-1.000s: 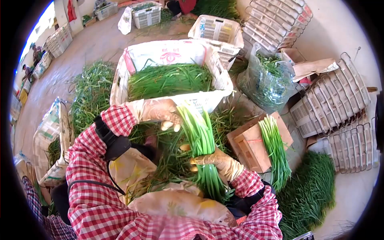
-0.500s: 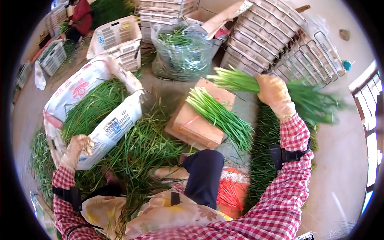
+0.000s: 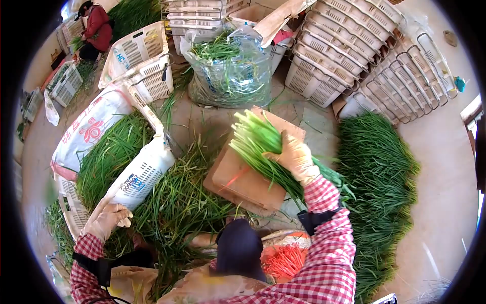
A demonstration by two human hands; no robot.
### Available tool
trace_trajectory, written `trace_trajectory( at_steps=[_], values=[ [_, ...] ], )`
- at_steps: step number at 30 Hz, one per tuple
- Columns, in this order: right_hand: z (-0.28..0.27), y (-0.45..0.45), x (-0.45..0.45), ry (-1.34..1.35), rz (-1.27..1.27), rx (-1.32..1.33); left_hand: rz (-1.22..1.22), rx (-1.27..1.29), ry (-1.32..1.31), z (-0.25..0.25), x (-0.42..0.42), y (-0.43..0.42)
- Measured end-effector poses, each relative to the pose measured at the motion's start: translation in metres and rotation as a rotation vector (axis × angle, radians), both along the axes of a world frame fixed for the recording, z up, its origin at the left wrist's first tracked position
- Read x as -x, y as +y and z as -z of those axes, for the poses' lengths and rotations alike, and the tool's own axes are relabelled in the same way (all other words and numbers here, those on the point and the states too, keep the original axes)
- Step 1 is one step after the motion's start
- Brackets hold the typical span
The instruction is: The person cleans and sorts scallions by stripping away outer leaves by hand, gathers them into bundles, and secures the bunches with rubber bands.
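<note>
My gloved right hand (image 3: 295, 158) is closed around a bunch of garlic chives (image 3: 273, 169), pale cut ends up and to the left, green tips trailing right under the wrist. The bunch lies over a brown block (image 3: 243, 190) that looks like wood or cardboard. Chives in the hand and those on the block cannot be told apart. My gloved left hand (image 3: 112, 221) is curled by the near corner of a white sack-lined basket (image 3: 132, 177) full of loose chives (image 3: 114, 149). Whatever its fingers hold, if anything, is hidden.
Neat rows of chives (image 3: 377, 202) cover the floor at right. Loose leaves (image 3: 187, 182) litter the floor by my legs. Red ties (image 3: 284, 261) lie near my knee. A clear plastic bag (image 3: 230, 76) and stacked crates (image 3: 334, 55) stand behind. Another person (image 3: 96, 28) sits far left.
My right hand has swung left and down with its bunch, from above the floor rows onto the chives on the block. My left hand has lowered slightly beside the basket. The view has shifted.
</note>
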State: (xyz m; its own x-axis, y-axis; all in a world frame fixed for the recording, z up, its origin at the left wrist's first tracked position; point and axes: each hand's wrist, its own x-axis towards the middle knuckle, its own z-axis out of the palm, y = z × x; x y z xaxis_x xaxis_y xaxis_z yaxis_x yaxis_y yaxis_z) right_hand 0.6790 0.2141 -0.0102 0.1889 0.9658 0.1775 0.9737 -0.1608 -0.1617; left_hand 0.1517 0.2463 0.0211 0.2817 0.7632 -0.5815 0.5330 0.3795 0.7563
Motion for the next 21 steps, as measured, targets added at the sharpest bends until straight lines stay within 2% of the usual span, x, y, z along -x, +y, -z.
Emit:
trace_trajectory(
  at_steps=[1, 3, 4, 7, 8, 9, 10, 11, 12, 13, 14, 15, 16, 17, 18, 19, 21],
  values=[
    [0.033, 0.008, 0.000, -0.073, 0.044, 0.092, 0.016, 0.041, 0.044, 0.013, 0.012, 0.006],
    [0.119, 0.011, 0.005, -0.340, 0.083, -0.046, -0.100, 0.043, 0.021, 0.010, 0.008, 0.001],
    [0.119, 0.012, 0.006, -0.281, 0.056, -0.023, -0.162, 0.009, 0.012, 0.001, -0.002, -0.004],
    [0.104, 0.015, 0.003, -0.104, 0.095, 0.166, -0.431, 0.342, -0.247, 0.003, 0.024, 0.005],
    [0.105, 0.014, -0.006, -0.232, 0.033, 0.120, -0.349, 0.215, -0.205, -0.003, 0.025, -0.009],
    [0.089, 0.009, -0.002, -0.370, 0.085, 0.175, -0.290, 0.092, -0.140, -0.016, 0.025, -0.022],
    [0.091, 0.004, -0.013, -0.369, -0.039, -0.019, -0.156, -0.064, -0.111, -0.014, 0.044, -0.035],
    [0.084, 0.003, -0.011, -0.483, -0.036, 0.027, -0.396, 0.056, -0.221, -0.031, 0.046, -0.050],
    [0.066, 0.003, -0.012, -0.433, -0.252, -0.190, -0.379, -0.103, 0.203, -0.053, 0.037, -0.075],
    [0.070, 0.002, -0.015, -0.426, -0.163, -0.014, -0.374, -0.066, 0.109, -0.056, 0.061, -0.097],
    [0.092, 0.017, -0.015, -0.239, -0.222, -0.034, -0.314, -0.126, 0.131, -0.043, 0.084, -0.095],
    [0.097, 0.018, -0.011, 0.143, -0.151, 0.129, -0.237, -0.194, 0.137, -0.045, 0.091, -0.107],
    [0.105, 0.013, -0.011, 0.261, -0.205, 0.134, -0.335, -0.096, 0.114, -0.047, 0.101, -0.118],
    [0.103, 0.012, 0.007, 0.070, -0.229, 0.054, -0.417, 0.002, 0.082, -0.046, 0.108, -0.121],
    [0.097, 0.016, 0.020, 0.063, -0.123, 0.150, -0.334, -0.083, 0.214, -0.049, 0.109, -0.126],
    [0.089, 0.017, 0.028, 0.055, -0.002, 0.238, -0.385, -0.074, 0.176, -0.045, 0.113, -0.134],
    [0.106, 0.015, -0.003, 0.111, 0.020, 0.176, -0.476, -0.110, 0.118, -0.049, 0.112, -0.160]
  ],
)
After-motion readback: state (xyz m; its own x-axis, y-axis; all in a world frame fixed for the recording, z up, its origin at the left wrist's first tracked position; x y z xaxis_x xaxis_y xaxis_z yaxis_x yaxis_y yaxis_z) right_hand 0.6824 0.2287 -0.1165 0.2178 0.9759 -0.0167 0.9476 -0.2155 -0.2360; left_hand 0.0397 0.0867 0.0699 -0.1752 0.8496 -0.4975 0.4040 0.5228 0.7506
